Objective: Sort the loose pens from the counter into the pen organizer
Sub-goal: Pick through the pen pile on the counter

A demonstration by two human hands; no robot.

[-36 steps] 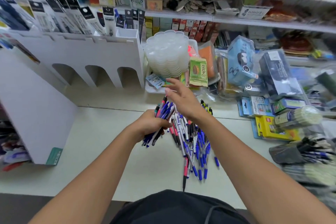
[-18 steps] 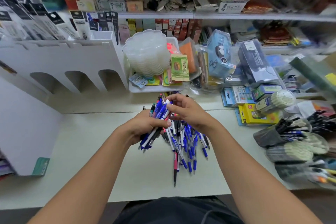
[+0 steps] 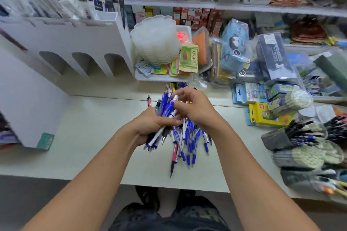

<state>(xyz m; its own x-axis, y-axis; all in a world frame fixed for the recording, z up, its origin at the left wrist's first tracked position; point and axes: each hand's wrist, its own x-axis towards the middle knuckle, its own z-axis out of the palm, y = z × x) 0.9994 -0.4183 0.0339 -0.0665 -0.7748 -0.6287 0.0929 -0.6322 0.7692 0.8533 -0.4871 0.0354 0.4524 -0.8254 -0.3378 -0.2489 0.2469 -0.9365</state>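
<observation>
Left hand (image 3: pixel 150 125) fingers clamped on bundle of blue-and-white plastic pens (image 3: pixel 165 112), right hand (image 3: pixel 195 108) fingers pinching one white pen (image 3: pixel 174 99) of it, above loose pen pile (image 3: pixel 189 137) on pale table (image 3: pixel 90 137)

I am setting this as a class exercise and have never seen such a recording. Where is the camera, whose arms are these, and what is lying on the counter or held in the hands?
The camera sits on a person's head and looks forward and down, so the two bare arms are the wearer's own. No machine is involved. The left hand grips a bundle of blue-and-white plastic pens. The right hand pinches the top of one pen in that bundle. Beneath them a loose pile of blue, white and red pens lies on the pale counter. To the left stands a white organizer with arched openings. Packaged shop goods crowd the shelves behind.
</observation>
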